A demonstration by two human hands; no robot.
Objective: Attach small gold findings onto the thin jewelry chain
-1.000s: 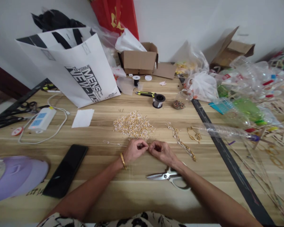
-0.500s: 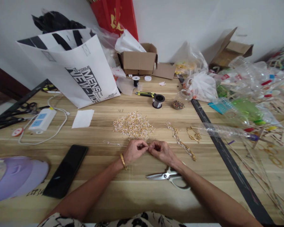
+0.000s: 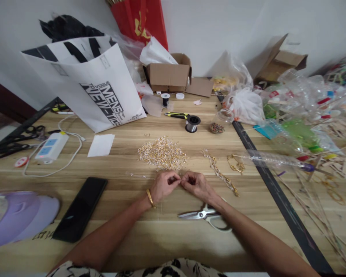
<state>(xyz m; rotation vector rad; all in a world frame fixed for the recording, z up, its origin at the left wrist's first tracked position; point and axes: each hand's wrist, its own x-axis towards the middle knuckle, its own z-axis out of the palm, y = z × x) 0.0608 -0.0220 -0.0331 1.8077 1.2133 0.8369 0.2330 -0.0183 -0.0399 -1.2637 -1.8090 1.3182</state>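
My left hand [image 3: 165, 184] and my right hand [image 3: 196, 185] meet at the fingertips just in front of a pile of small gold and clear beads [image 3: 162, 152]. Both are closed in a pinch, and what lies between the fingers is too small to make out. From the left hand's side a thin clear strand with a few tiny beads [image 3: 144, 176] runs out over the wood. Scissors with white handles [image 3: 202, 214] lie open below the right hand, partly under its forearm. To the right rests a gold and silver beaded chain [image 3: 220, 172], with a gold coil of chain [image 3: 236, 165] beyond it.
A spool of silver wire [image 3: 193, 124], a yellow-black cutter [image 3: 176, 115] and a jar of dark beads [image 3: 217, 127] stand behind the pile. On the left are a phone [image 3: 80, 209], a power strip [image 3: 52, 147] and a white bag [image 3: 89, 84]. Plastic bottles [image 3: 296, 134] crowd the right.
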